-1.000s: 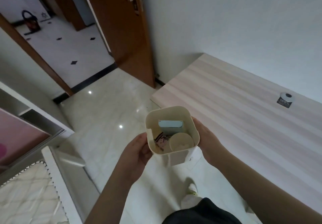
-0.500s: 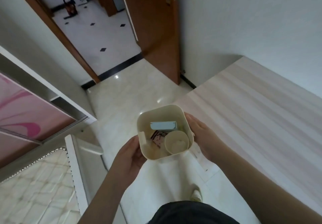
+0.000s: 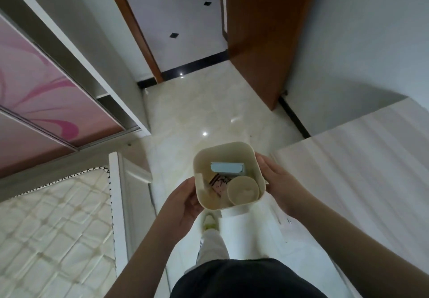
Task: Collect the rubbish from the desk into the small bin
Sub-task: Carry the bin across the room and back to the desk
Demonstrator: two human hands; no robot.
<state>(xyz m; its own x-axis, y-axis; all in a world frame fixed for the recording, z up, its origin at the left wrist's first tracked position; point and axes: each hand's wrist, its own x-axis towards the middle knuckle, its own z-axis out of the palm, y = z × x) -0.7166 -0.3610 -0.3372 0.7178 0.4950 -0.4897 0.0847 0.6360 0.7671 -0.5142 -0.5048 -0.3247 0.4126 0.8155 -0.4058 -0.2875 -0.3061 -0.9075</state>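
Note:
I hold a small cream square bin (image 3: 253, 156) in front of me, above the floor and just left of the desk's corner. My left hand (image 3: 184, 201) grips its left wall and my right hand (image 3: 277, 183) cups its right wall. Inside lie a pale blue box (image 3: 227, 167), a pink and dark wrapper (image 3: 219, 183) and a round cream cup (image 3: 243, 190). The light wooden desk (image 3: 362, 158) stretches away on the right with nothing on the part in view.
A bed with a quilted mattress (image 3: 53, 223) and white frame stands at the left. A wardrobe with pink sliding doors (image 3: 39, 93) is behind it. Ahead, a brown door (image 3: 257, 38) stands open onto a tiled hallway. My foot (image 3: 210, 222) is on the glossy floor.
The view has swung left, away from the desk and toward the doorway and bed. The bin stays held between both hands with the same contents.

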